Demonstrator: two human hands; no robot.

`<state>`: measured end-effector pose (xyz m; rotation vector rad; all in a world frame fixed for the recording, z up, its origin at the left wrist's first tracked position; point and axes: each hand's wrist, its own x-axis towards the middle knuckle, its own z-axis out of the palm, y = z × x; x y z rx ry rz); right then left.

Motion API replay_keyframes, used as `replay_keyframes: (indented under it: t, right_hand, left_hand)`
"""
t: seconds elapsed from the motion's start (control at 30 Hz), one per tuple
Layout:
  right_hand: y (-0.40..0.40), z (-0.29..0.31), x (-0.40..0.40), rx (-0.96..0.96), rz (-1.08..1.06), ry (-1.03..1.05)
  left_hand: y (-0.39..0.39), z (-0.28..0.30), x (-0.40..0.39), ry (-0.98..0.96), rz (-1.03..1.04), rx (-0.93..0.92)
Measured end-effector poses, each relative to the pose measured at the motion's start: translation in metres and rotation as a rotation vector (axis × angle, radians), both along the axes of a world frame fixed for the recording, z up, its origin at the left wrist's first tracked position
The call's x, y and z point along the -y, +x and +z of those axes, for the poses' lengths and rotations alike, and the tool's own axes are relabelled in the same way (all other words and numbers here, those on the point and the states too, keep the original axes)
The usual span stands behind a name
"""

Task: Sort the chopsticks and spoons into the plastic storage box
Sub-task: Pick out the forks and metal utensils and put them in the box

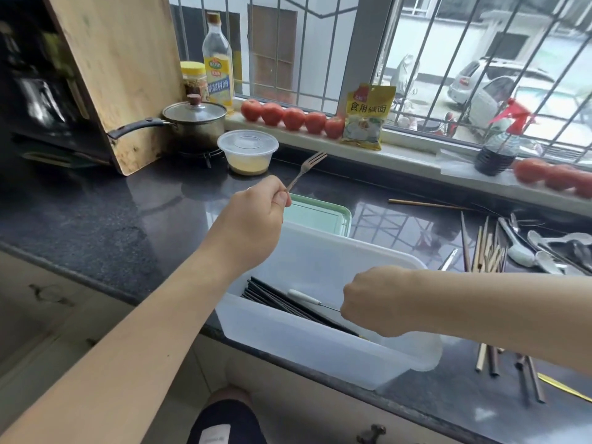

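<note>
Translucent white plastic makes up the storage box, a long rectangular tub with rounded corners that sits at the front edge of the dark speckled countertop. Through its cloudy near wall little shows; over the rim, a bundle of black chopsticks lies slanted along the bottom, with a small white-handled utensil resting on top of them. A pale green lid lies flat just behind the box.

From the head view, the left hand is raised above the far end of the box, its fingers curled closed and pinching the handle of a metal fork, whose tines point up and away toward the window. The right hand is lowered over the box's right half, fingers folded into a loose fist around the thin metal end of the white-handled utensil; how firmly it grips cannot be told.

To the right of the box, loose wooden chopsticks lie scattered on the counter, some pale and some dark brown, beside a heap of white ceramic spoons. More chopstick ends jut out past the right forearm near the counter's edge. A single wooden stick lies apart, closer to the windowsill.
</note>
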<state>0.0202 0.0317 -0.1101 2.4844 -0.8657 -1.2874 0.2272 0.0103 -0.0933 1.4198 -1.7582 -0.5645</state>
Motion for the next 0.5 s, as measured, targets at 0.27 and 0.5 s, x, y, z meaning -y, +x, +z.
replay_keyframes:
  t: [0.27, 0.5]
  right_hand:
    - [0.003, -0.019, 0.005, -0.1, -0.119, 0.039]
    - [0.006, -0.022, 0.003, -0.051, -0.158, -0.021]
  left_hand:
    - [-0.001, -0.001, 0.0, -0.036, 0.005, 0.015]
    - [0.0, 0.0, -0.002, -0.036, -0.017, 0.021]
